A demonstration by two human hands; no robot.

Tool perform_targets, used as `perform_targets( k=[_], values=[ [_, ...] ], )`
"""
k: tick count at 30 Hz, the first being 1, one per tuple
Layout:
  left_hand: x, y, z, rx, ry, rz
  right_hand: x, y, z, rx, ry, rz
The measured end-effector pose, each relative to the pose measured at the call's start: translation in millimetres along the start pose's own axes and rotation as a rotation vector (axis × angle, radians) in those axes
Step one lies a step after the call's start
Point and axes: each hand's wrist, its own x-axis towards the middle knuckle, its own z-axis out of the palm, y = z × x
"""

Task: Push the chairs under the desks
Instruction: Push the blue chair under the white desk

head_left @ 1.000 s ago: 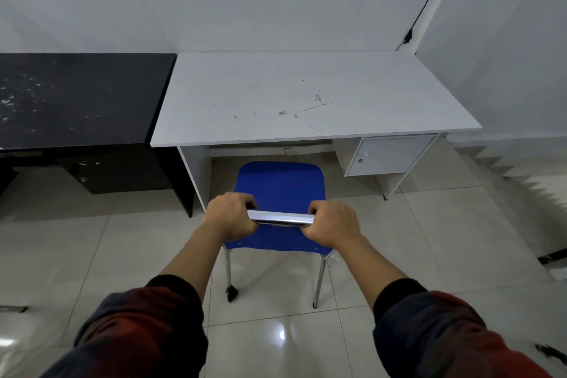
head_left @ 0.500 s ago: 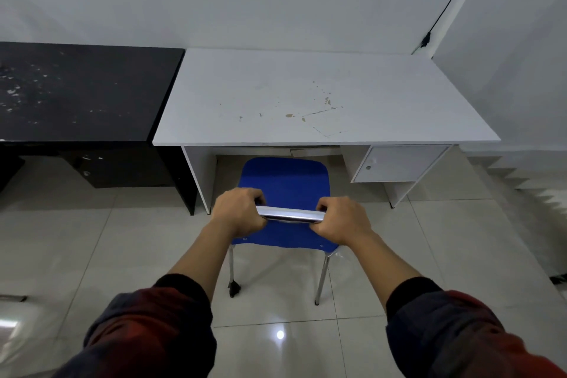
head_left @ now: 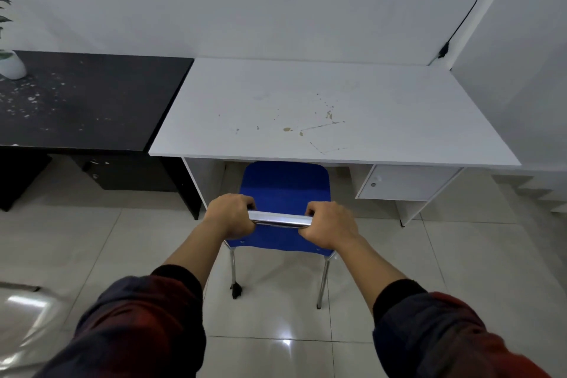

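A blue chair [head_left: 283, 186] with chrome legs stands in front of the white desk [head_left: 322, 113], its seat's front edge just under the desk's front edge. My left hand [head_left: 231, 218] grips the left end of the chair's chrome top rail [head_left: 279, 219]. My right hand [head_left: 329, 228] grips the rail's right end. The desk top is bare apart from some stains. Two rear legs of the chair show below my hands; the front legs are hidden.
A black desk [head_left: 86, 101] adjoins the white one on the left, with a white plant pot [head_left: 12, 64] at its far left. A small white cabinet [head_left: 402, 182] hangs under the white desk's right side. The floor is glossy tile; a wall closes in on the right.
The chair has slid forward toward the white desk, its seat front now reaching the desk edge. Both hands keep their grip on the rail and I have come closer.
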Motion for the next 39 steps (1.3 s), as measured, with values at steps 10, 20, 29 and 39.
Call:
perform_targets(
  k=[10,20,29,39],
  values=[
    [0,22,-6,0.215,-0.158,-0.211,0,0,-6,-0.021,-0.086,-0.031],
    [1,15,-6,0.188,-0.124,-0.112,-7,-7,-1,-0.115,-0.033,0.013],
    [-13,-4,5,0.041,-0.035,0.064,-31,-15,16,-0.101,0.043,0.077],
    [-9,-15,-9,0.013,0.039,0.213,-24,-24,15,-0.109,0.044,0.109]
  ],
)
